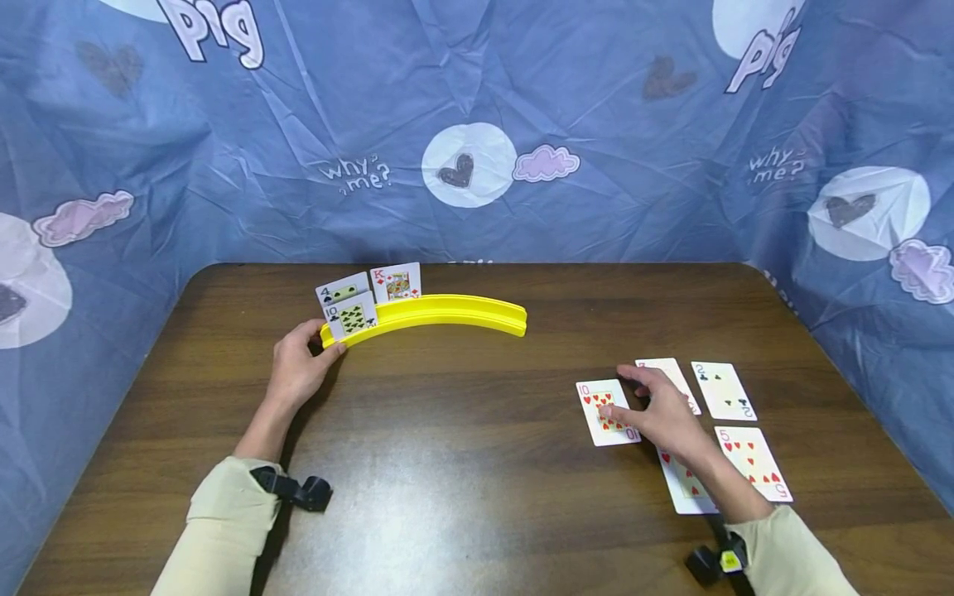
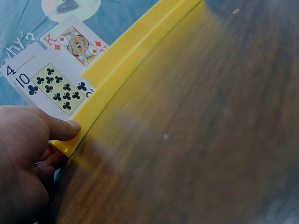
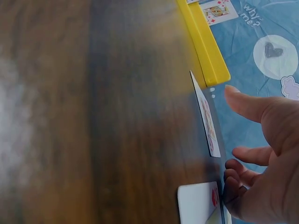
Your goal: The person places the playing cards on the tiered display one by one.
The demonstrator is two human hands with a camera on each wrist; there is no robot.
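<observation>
My left hand (image 1: 296,368) grips the left end of a curved yellow card holder (image 1: 455,311), with the thumb on its front edge. A ten of clubs (image 2: 58,88) stands in the holder's left part, in front of a black four (image 1: 343,290). Beside them, a king of diamonds (image 1: 397,282) stands upright. Over on the right, my right hand (image 1: 667,418) hovers above the cards with thumb and fingers spread apart and nothing between them. Its thumb overlaps the ten of hearts (image 1: 592,418) in the head view; that card lies face up on the table.
A two of clubs (image 1: 723,391) and a five of hearts (image 1: 753,463) lie face up at the right. Two more red cards, one farther back (image 1: 663,368) and one nearer (image 1: 686,488), are partly hidden by the right hand and arm. Patterned blue cloth (image 1: 477,83) hangs behind the wooden table (image 1: 462,463).
</observation>
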